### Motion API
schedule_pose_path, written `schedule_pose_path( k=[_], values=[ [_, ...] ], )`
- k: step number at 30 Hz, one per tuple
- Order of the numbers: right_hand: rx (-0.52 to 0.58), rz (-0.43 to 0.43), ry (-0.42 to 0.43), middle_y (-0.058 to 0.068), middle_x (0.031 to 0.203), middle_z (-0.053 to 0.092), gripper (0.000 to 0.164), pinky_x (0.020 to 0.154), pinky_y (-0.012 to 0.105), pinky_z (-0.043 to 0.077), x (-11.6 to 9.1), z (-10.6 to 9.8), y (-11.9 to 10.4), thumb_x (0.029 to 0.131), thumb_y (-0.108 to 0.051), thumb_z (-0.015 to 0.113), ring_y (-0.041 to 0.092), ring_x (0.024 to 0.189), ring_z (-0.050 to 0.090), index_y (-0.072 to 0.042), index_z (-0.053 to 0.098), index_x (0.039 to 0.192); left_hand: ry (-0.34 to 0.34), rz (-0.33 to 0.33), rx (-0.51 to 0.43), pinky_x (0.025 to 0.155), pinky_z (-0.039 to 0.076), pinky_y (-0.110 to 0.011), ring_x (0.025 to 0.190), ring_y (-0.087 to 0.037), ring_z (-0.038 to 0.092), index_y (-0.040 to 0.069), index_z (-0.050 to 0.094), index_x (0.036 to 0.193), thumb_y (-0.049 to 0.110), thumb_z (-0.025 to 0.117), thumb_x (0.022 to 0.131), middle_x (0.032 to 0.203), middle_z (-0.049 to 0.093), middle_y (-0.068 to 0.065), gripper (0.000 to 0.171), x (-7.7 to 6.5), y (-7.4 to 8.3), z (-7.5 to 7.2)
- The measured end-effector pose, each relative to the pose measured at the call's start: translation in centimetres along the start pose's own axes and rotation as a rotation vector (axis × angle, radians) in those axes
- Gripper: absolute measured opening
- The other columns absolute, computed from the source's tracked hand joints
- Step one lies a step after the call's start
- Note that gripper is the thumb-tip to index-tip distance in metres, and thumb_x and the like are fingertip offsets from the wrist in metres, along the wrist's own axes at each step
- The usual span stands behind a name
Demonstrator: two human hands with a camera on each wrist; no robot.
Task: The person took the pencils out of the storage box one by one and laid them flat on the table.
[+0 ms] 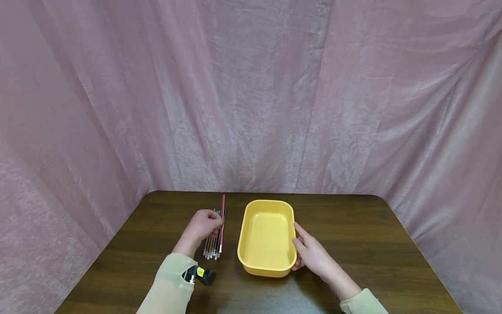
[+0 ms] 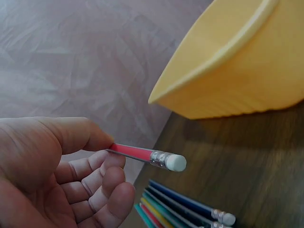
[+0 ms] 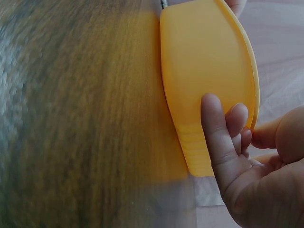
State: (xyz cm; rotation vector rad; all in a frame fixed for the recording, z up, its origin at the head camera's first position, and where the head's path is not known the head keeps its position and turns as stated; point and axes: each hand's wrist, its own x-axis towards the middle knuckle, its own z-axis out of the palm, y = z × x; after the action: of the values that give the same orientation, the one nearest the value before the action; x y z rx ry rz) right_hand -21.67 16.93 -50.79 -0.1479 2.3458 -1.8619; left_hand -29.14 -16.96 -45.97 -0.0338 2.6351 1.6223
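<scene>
My left hand [image 1: 203, 224] pinches a red pencil [image 1: 223, 203] between thumb and fingers. In the left wrist view the pencil's white eraser and metal ferrule [image 2: 164, 160] stick out past the fingertips. Just below that hand, a bunch of pencils [image 1: 212, 250] in several colours lies on the table, erasers toward me. To the right stands a yellow plastic tub [image 1: 268, 272], with nothing visible inside. My right hand [image 1: 311, 253] holds its right side, thumb at the rim and fingers against the outer wall [image 3: 204, 61].
The dark wood-grain table [image 1: 353, 231] has rounded far corners. A pinkish velvet curtain [image 1: 251, 109] hangs behind it and along both sides. A small black camera [image 1: 204, 275] sits on the left wrist.
</scene>
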Motion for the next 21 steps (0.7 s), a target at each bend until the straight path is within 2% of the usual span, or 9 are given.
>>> schedule_pose_path(
  k=[5,10,21],
  values=[
    [0.007,-0.009,-0.005,0.019,0.092,0.055,0.063,0.059,0.045,0.064,0.0,0.0,0.0,0.116,-0.007,0.048,0.026,0.058,0.064,0.001,0.021,0.173,0.011,-0.008,-0.028,0.055,0.055,-0.028,0.058,-0.014,0.057,-0.006,0.07,0.093,0.0,0.068,0.091,0.069,0.058,-0.005,0.006,0.0,-0.8,-0.6],
    [0.007,-0.009,-0.014,0.018,0.092,0.055,0.064,0.06,0.044,0.064,0.0,0.0,-0.1,0.117,-0.007,0.047,0.025,0.058,0.064,0.001,0.02,0.173,0.014,-0.026,-0.036,0.055,0.056,-0.028,0.059,-0.014,0.057,-0.007,0.069,0.094,0.0,0.068,0.091,0.07,0.059,-0.004,0.008,0.0,-1.4,-1.3],
    [-0.003,-0.016,-0.013,0.018,0.092,0.055,0.063,0.059,0.047,0.064,0.1,-0.1,0.2,0.117,-0.007,0.047,0.026,0.058,0.064,0.004,0.02,0.172,0.035,-0.086,0.044,0.057,0.058,-0.029,0.064,-0.017,0.059,-0.006,0.07,0.097,0.004,0.07,0.096,0.074,0.061,-0.007,0.01,1.2,-3.8,-3.1]
  ],
)
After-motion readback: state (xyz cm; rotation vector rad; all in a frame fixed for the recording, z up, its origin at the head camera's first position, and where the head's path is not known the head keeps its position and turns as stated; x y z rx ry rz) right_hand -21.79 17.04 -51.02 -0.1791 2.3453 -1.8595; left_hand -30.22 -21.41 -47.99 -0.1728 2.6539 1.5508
